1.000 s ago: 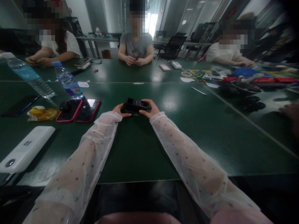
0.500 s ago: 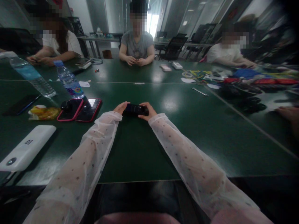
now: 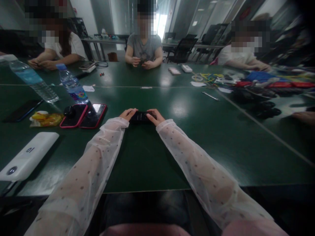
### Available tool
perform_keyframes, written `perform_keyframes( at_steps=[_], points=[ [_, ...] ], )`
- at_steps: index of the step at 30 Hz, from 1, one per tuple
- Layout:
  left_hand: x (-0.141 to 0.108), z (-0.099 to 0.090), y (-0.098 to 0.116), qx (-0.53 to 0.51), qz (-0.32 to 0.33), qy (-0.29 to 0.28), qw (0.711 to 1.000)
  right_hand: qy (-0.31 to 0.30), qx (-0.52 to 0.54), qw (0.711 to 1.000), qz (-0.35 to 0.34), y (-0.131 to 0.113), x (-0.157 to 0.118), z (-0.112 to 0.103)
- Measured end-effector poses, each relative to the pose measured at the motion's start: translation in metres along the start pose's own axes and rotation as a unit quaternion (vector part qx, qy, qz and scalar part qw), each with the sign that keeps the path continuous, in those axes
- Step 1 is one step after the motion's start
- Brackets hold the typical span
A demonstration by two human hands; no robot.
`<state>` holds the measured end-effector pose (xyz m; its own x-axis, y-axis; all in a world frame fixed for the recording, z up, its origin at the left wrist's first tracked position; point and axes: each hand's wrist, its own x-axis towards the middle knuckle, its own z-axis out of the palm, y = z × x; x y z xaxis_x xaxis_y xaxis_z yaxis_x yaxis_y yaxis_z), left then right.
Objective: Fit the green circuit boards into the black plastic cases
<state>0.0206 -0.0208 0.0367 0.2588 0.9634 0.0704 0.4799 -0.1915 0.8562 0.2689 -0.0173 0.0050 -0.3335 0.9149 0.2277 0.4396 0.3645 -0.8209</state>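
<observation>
A dark phone (image 3: 140,117) is held sideways between both hands over the green table (image 3: 147,157). My left hand (image 3: 128,114) is closed on its left end, the thumb along the edge. On the right end, my right hand (image 3: 156,116) grips it, with the thumb lying over the screen. Faint light text shows on the dark screen. Both forearms wear sheer white sleeves with small dots. Fingers behind the phone are hidden.
To the left are two red-edged phones (image 3: 93,116), a yellow packet (image 3: 46,119), two water bottles (image 3: 73,86) and a white power bank (image 3: 31,155). A wrench (image 3: 210,96) and tangled cables (image 3: 209,78) lie right. Three people sit across the table.
My right thumb has moved left onto the screen, and the phone looks slightly tilted differently. Across the table, the middle person's hands have risen a little with a small dark object.
</observation>
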Motion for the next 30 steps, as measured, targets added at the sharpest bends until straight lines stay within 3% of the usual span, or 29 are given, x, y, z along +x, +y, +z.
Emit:
perform_keyframes(
  at_steps=[8, 20, 30],
  points=[
    [0.001, 0.001, 0.001, -0.017, 0.005, 0.011, 1.0, 0.025, 0.153, 0.986, 0.061, -0.011, 0.004, 0.005],
    [0.005, -0.002, -0.01, 0.015, 0.037, -0.021, 0.999, 0.001, 0.236, 0.969, 0.076, -0.035, -0.009, -0.007],
    [0.001, -0.001, -0.005, 0.003, 0.02, -0.014, 1.0, 0.01, 0.239, 0.966, 0.096, -0.02, 0.002, -0.001]
  ],
)
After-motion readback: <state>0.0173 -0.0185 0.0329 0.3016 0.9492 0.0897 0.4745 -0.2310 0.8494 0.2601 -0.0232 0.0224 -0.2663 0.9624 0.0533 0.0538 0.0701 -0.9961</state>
